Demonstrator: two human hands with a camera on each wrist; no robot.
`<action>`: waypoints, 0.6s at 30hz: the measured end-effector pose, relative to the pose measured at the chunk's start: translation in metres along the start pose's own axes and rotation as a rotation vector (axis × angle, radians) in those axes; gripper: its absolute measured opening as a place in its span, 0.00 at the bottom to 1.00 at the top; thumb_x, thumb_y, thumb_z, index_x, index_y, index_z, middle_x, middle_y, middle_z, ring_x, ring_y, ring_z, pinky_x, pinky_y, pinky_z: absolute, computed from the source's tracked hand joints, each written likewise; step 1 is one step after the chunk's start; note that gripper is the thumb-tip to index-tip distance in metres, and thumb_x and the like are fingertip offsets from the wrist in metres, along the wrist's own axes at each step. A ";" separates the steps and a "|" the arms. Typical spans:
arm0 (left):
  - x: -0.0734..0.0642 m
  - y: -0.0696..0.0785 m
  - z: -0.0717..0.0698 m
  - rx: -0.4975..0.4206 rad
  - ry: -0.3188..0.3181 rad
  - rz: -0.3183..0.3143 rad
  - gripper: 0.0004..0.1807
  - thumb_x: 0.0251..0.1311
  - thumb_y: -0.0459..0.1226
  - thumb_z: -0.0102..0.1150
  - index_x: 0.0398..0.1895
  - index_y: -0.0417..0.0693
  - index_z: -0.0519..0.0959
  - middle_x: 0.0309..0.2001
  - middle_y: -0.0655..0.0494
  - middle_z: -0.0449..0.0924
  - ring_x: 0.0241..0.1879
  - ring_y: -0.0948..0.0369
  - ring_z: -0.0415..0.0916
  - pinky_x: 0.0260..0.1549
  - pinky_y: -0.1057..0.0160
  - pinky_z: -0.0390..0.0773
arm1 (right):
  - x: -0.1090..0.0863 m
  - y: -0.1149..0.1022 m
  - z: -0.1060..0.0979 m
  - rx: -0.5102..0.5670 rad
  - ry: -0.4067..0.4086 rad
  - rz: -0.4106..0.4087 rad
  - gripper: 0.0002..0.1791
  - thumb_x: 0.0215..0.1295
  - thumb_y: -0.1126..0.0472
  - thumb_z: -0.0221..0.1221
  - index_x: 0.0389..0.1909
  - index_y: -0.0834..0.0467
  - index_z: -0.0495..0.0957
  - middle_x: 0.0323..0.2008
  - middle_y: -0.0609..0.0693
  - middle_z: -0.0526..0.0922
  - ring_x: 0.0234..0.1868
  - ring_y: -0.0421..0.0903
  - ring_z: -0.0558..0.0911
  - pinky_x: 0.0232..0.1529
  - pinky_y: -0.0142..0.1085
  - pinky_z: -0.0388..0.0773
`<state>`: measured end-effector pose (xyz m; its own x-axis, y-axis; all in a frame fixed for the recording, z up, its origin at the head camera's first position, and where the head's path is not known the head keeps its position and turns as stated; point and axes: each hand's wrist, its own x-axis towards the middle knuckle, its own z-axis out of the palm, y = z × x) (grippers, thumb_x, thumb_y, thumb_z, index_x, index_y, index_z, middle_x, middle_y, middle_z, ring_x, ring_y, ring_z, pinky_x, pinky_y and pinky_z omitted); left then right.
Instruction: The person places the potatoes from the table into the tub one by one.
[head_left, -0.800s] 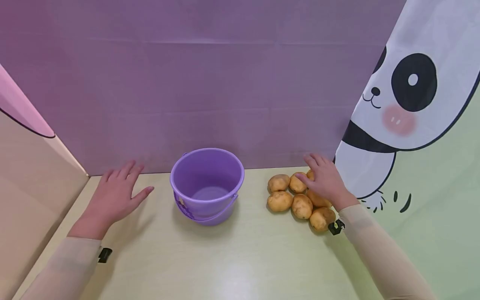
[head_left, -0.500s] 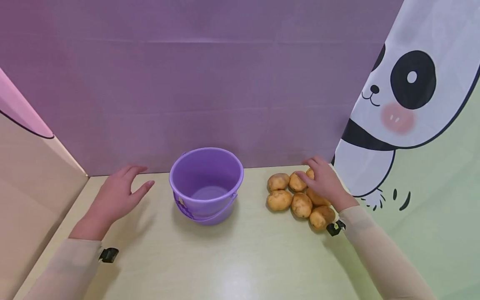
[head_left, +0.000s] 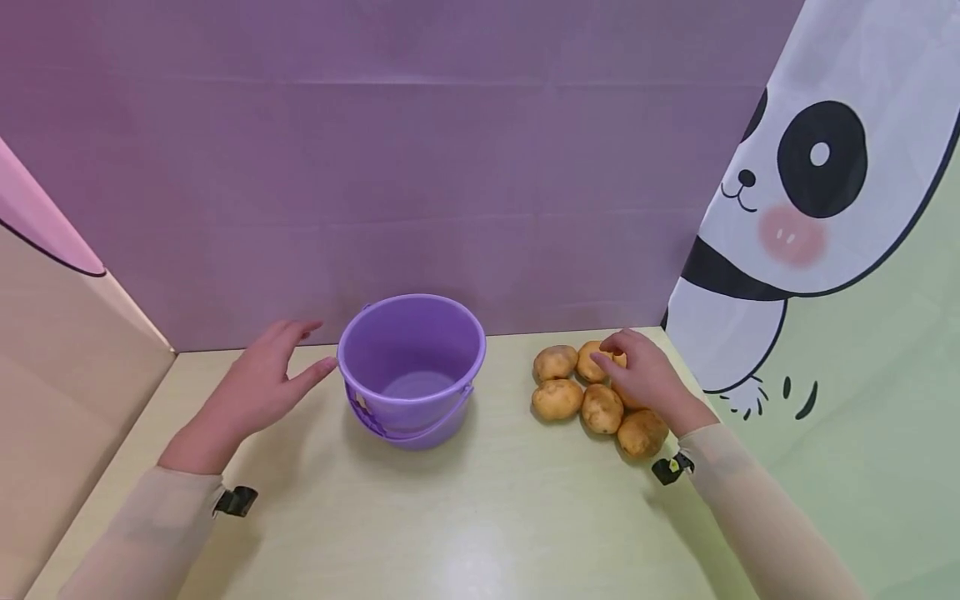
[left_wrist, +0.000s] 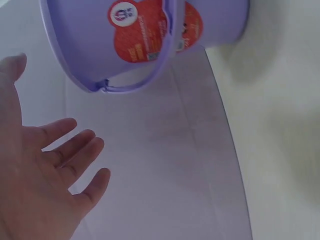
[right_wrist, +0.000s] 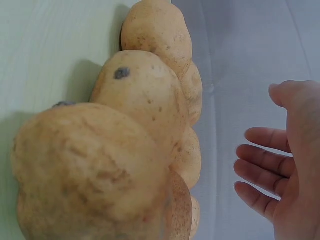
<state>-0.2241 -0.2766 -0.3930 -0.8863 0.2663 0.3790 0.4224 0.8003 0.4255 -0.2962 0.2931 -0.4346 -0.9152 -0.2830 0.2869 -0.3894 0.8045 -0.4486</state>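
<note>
Left of the purple bucket [head_left: 416, 425], my left hand [head_left: 262, 379] hovers with fingers spread and thumb near the rim; in the head view I cannot tell whether the thumb touches it. The left wrist view shows that hand [left_wrist: 47, 170] holding nothing, beside the bucket's handle [left_wrist: 125, 89] and red label [left_wrist: 135, 35]. Over the cluster of potatoes [head_left: 602, 408] hangs my right hand [head_left: 648, 371], partly hiding those at the back. Seen from the right wrist, this hand [right_wrist: 285, 160] is apart from the potatoes [right_wrist: 145, 95], its fingers loosely bent around nothing.
Bucket and potatoes stand on a pale table [head_left: 465, 517]. A purple wall sheet [head_left: 420, 167] rises close behind them. On the right is a green wall with a panda picture [head_left: 795, 200]; a beige wall [head_left: 67, 375] stands on the left.
My left hand has moved right, toward the bucket, its fingers turning inward. The right hand has lowered slightly over the potatoes, with its fingers bending more. Bucket and potatoes stay in place.
</note>
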 end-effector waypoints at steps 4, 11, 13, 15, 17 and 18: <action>0.006 0.010 -0.003 -0.001 -0.064 -0.011 0.43 0.77 0.55 0.65 0.82 0.35 0.66 0.77 0.33 0.69 0.76 0.33 0.67 0.70 0.26 0.68 | -0.001 0.002 0.001 0.001 0.007 -0.004 0.17 0.82 0.52 0.64 0.51 0.64 0.87 0.48 0.58 0.87 0.52 0.64 0.84 0.58 0.59 0.81; 0.015 0.024 -0.004 0.006 -0.203 -0.055 0.58 0.74 0.63 0.65 0.89 0.35 0.52 0.86 0.34 0.54 0.84 0.32 0.52 0.77 0.25 0.58 | -0.002 0.003 -0.001 0.012 0.001 -0.002 0.16 0.81 0.52 0.66 0.49 0.63 0.87 0.46 0.57 0.88 0.51 0.63 0.85 0.57 0.59 0.83; 0.016 0.026 -0.003 -0.001 -0.225 -0.058 0.61 0.72 0.65 0.67 0.90 0.36 0.50 0.87 0.35 0.51 0.85 0.33 0.50 0.78 0.25 0.57 | -0.003 0.003 -0.002 0.018 -0.001 0.000 0.15 0.81 0.53 0.66 0.48 0.63 0.87 0.45 0.57 0.88 0.50 0.62 0.85 0.56 0.59 0.83; 0.018 0.029 -0.002 -0.007 -0.237 -0.054 0.63 0.70 0.65 0.69 0.90 0.37 0.49 0.88 0.35 0.50 0.86 0.33 0.49 0.78 0.25 0.56 | -0.003 0.002 -0.002 0.022 -0.001 -0.002 0.15 0.81 0.53 0.66 0.48 0.62 0.87 0.45 0.56 0.88 0.49 0.60 0.85 0.56 0.58 0.83; 0.021 0.031 -0.001 -0.014 -0.246 -0.051 0.64 0.68 0.66 0.70 0.90 0.37 0.49 0.88 0.34 0.49 0.86 0.34 0.48 0.78 0.26 0.56 | -0.004 0.003 -0.002 0.025 0.000 -0.009 0.14 0.81 0.53 0.66 0.47 0.62 0.86 0.44 0.56 0.89 0.48 0.59 0.85 0.55 0.58 0.84; 0.022 0.032 -0.001 -0.017 -0.248 -0.047 0.65 0.67 0.66 0.71 0.90 0.37 0.49 0.88 0.35 0.50 0.86 0.34 0.48 0.78 0.26 0.56 | -0.004 0.003 -0.002 0.026 0.001 -0.011 0.14 0.81 0.53 0.66 0.46 0.62 0.86 0.43 0.55 0.88 0.48 0.58 0.85 0.55 0.58 0.84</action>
<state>-0.2299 -0.2456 -0.3706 -0.9236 0.3543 0.1464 0.3810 0.8061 0.4527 -0.2934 0.2973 -0.4351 -0.9109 -0.2911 0.2925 -0.4017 0.7877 -0.4671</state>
